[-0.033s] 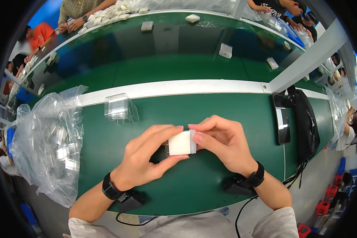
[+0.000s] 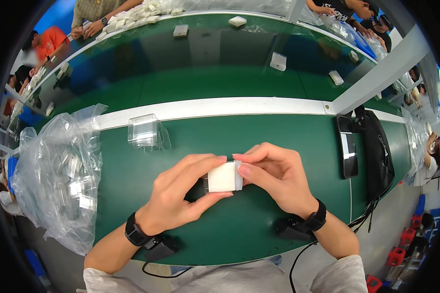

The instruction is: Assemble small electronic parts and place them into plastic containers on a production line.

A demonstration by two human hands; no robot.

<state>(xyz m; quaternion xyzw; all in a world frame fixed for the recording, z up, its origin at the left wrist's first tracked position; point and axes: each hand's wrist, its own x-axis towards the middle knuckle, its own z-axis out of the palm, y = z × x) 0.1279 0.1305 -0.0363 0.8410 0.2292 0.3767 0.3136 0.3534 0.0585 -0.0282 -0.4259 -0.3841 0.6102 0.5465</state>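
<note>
While 2 hands grip 1 white box.

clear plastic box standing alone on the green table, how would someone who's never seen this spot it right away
Start at the white strip that runs across the green table. Just on the person's side of it, left of the two hands, stands the clear plastic box. Unlike the clear pieces heaped in the plastic bag further left, it stands alone on bare table, and unlike the white block between the hands, it is see-through.
</note>
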